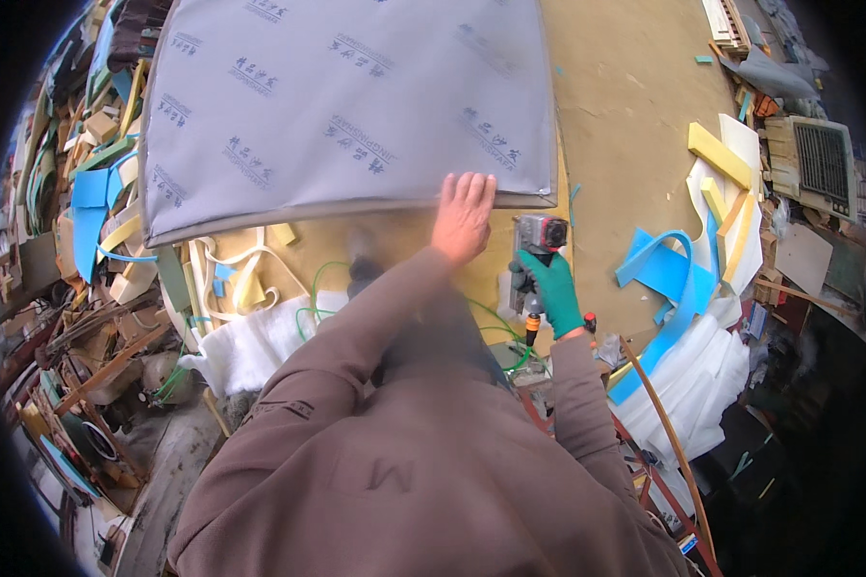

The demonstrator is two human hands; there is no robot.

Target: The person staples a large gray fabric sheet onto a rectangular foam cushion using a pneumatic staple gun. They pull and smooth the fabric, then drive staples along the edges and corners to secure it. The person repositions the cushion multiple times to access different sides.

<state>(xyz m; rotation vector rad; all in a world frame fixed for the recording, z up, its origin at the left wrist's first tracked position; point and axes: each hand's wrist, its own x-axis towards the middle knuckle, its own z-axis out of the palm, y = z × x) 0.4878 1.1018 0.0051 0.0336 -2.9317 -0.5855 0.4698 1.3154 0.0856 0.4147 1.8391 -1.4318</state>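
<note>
My left hand [465,221], bare, lies at the near edge of a grey fabric-covered panel [289,125] with dark repeated print. Its fingers are stretched out together over the top of the edge; the thumb is hidden. In a green glove, my right hand [556,288] is wrapped round an air-powered staple gun [541,234], just off the panel's near right corner. The tool's head is silver and black with a red ring. An orange and black hose fitting [532,322] hangs below the grip, near a green air hose [496,332].
Brown board [635,163] extends to the panel's right. Blue and yellow foam strips [678,264] and white wadding [698,385] lie at right, near a vented beige appliance [818,163]. Wood and foam scraps [106,202] crowd the left. More wadding [250,346] sits by my left arm.
</note>
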